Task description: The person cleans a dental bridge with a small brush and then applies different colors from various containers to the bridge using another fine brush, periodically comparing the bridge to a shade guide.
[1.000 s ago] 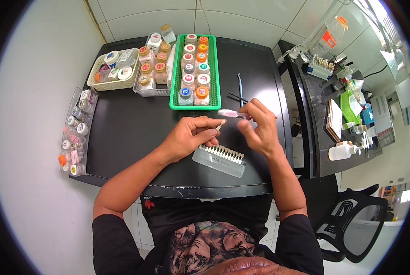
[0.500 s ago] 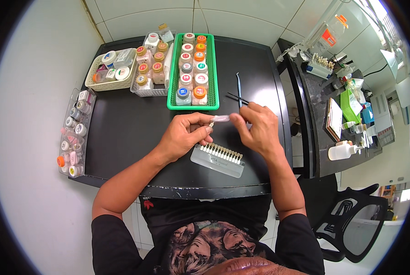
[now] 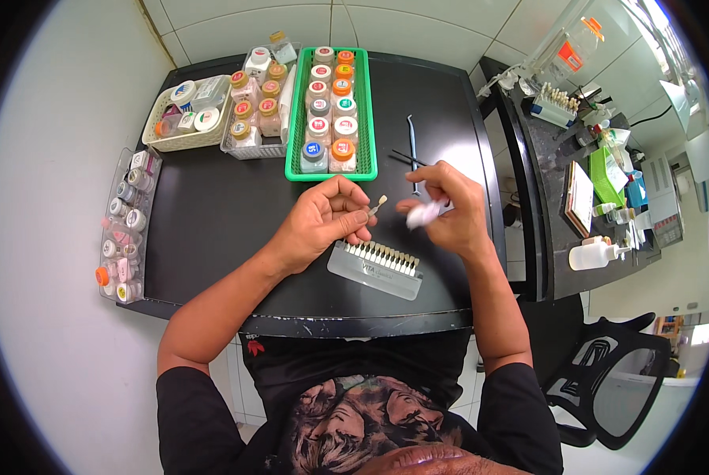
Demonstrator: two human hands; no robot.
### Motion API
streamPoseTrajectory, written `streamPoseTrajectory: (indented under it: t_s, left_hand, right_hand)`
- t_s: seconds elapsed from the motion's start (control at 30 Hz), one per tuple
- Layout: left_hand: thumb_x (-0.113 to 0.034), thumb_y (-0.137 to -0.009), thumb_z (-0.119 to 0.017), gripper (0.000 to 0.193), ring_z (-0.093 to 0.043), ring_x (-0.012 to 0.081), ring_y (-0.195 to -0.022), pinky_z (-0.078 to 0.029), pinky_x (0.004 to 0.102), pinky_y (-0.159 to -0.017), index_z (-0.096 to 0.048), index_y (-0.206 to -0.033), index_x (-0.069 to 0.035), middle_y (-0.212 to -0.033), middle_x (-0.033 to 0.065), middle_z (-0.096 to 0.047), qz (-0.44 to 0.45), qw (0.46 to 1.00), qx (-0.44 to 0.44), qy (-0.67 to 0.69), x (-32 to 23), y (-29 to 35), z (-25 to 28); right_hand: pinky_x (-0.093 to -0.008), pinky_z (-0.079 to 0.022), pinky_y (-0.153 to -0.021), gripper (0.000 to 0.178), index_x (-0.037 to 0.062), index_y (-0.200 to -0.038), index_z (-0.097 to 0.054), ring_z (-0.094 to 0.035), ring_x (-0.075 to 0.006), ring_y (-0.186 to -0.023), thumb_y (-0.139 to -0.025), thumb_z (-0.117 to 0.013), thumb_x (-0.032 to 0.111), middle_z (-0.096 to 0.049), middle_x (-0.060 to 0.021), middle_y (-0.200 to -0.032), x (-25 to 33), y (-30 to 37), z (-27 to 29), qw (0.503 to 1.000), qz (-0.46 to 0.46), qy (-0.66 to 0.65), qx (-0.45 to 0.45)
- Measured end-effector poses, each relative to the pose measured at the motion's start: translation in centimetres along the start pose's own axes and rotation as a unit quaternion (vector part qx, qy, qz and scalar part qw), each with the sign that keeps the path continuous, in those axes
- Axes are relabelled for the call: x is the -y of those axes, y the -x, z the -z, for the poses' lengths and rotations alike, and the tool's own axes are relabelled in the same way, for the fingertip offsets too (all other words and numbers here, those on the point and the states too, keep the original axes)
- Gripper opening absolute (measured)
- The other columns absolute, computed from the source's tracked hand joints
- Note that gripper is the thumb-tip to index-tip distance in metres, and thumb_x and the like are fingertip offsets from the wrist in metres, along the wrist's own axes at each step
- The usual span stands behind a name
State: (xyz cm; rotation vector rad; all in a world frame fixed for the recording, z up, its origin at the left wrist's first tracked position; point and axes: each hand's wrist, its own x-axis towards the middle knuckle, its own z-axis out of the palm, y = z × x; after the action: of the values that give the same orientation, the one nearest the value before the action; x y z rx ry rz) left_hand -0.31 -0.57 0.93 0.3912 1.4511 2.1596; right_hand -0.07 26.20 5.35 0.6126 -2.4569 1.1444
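My left hand (image 3: 320,222) is closed, pinching a single tooth shade tab (image 3: 380,203) whose pale tip points up and to the right. In my right hand (image 3: 456,210) is a small pinkish-white thing (image 3: 423,215), smeared by motion, so its kind is unclear; it stands a little apart from the tab. Just below my left fingertips, the tooth shade guide (image 3: 377,273) lies tilted on the black table (image 3: 212,229), with its row of tooth-coloured tabs toward the far side. A slim blue-grey hand instrument (image 3: 412,146) and a thin black tool (image 3: 404,157) lie beyond my right hand.
A green basket (image 3: 373,119) of capped jars stands at the back, beside a clear bin (image 3: 255,150) of bottles and a cream basket (image 3: 188,144). A clear rack (image 3: 121,226) of small jars lines the left edge. A side counter (image 3: 541,214) and black chair (image 3: 608,380) are at right.
My right hand has drawn slightly away from the left, with the pinkish-white thing now in its fingers. The shade tab in my left hand has turned upward. The whole view has shifted a little.
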Motion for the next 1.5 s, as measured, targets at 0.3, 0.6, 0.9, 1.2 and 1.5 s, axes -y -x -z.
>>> streamPoseTrajectory:
  t_s: [0.3,0.6,0.9,1.2,1.5]
  left_hand:
    - [-0.014,-0.112,-0.070,0.015,-0.071,0.0092,-0.090,-0.057,0.0242,-0.080,-0.067,-0.122,-0.004,-0.108,0.0063,-0.074,-0.002,0.998,0.063,-0.012,-0.1,0.0,-0.2]
    - [-0.005,-0.107,-0.074,0.015,-0.073,0.0098,-0.093,-0.059,0.0249,-0.080,-0.073,-0.121,0.000,-0.108,0.0043,-0.072,-0.080,0.992,0.007,-0.099,-0.1,0.4,-0.9]
    - [0.005,-0.095,-0.079,0.014,-0.069,0.0080,-0.081,-0.056,0.0248,-0.068,-0.079,-0.108,0.000,-0.100,0.0050,-0.071,-0.232,0.920,-0.081,-0.306,-0.5,0.9,-1.8]
    - [0.004,-0.090,-0.082,0.018,-0.066,0.0098,-0.072,-0.052,0.0266,-0.062,-0.080,-0.107,-0.002,-0.094,0.0053,-0.070,-0.271,0.891,-0.100,-0.350,-0.7,1.1,-2.1]
    - [0.005,-0.089,-0.082,0.020,-0.064,0.0107,-0.072,-0.051,0.0269,-0.063,-0.080,-0.107,-0.003,-0.093,0.0055,-0.069,-0.297,0.884,-0.098,-0.348,-0.6,1.0,-2.0]
  right_hand:
    - [-0.0354,-0.053,-0.064,0.039,0.0108,-0.118,-0.083,-0.067,-0.0202,-0.076,-0.081,-0.092,0.002,-0.066,-0.0061,-0.093,-0.4,0.6,-1.9,0.989,0.112,-0.072,0.061]
    - [-0.0341,-0.054,-0.061,0.021,0.0047,-0.100,-0.077,-0.071,-0.0207,-0.074,-0.082,-0.088,-0.001,-0.066,-0.0067,-0.086,0.9,0.4,-1.7,0.993,0.086,-0.055,0.054]
    - [-0.0338,-0.052,-0.057,0.033,0.0042,-0.104,-0.069,-0.068,-0.0231,-0.069,-0.077,-0.087,0.001,-0.068,-0.0079,-0.091,1.5,0.6,-2.9,0.993,0.117,-0.030,0.002]
    - [-0.0336,-0.052,-0.055,0.037,0.0033,-0.106,-0.069,-0.064,-0.0219,-0.065,-0.073,-0.087,0.000,-0.071,-0.0081,-0.095,1.4,1.0,-3.2,0.988,0.149,0.000,-0.048]
    - [-0.0314,-0.047,-0.052,0.030,0.0041,-0.098,-0.071,-0.059,-0.0163,-0.059,-0.074,-0.087,0.000,-0.070,-0.0066,-0.091,1.7,1.1,-3.1,0.994,0.099,-0.039,-0.012]
